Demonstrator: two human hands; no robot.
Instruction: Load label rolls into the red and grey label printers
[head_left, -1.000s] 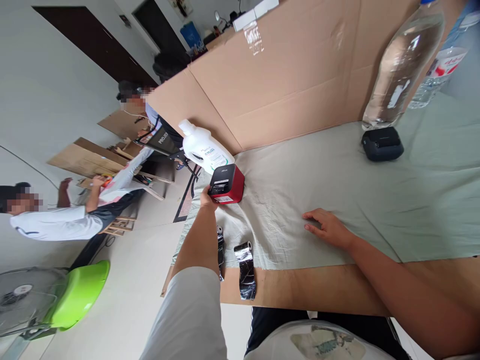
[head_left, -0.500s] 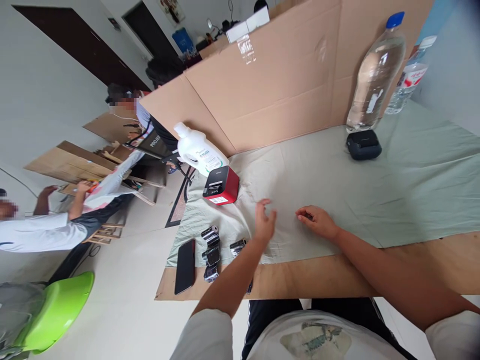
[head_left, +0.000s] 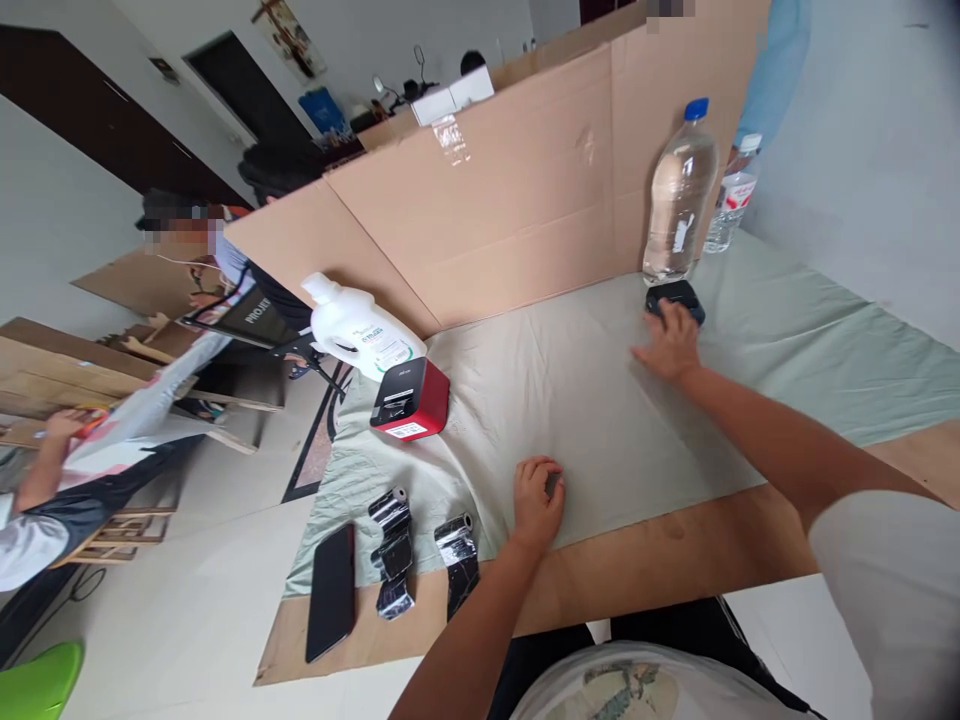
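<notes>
A: Standing here, so going by the head view: where are the hands?

B: Right hand (head_left: 673, 342) is stretched out with its fingers spread over the near edge of a small black device (head_left: 679, 292). Can't tell if they're gripping it or just touching.

A: And where's the device sitting?

B: On the pale green cloth (head_left: 592, 420) covering most of the tabletop (head_left: 697, 530), right in front of the big clear bottle (head_left: 681, 205) with the blue cap. There's a smaller bottle (head_left: 731, 205) with a red and white label just behind, over to the right.

A: Left hand (head_left: 538, 502)?

B: Resting on the cloth near the front edge, fingers loosely curled, bit of a gap to the thumb.

A: What's near that one?

B: Two partly unrolled shiny black rolls, the closer one (head_left: 457, 550) almost beside the forearm, the other (head_left: 394, 555) a bit further left. Then a dark phone (head_left: 330, 590) near the corner. Further back there's a red and black box (head_left: 416, 398) by a white jug (head_left: 367, 325), and a cardboard panel (head_left: 510, 200) stands along the far side.
</notes>
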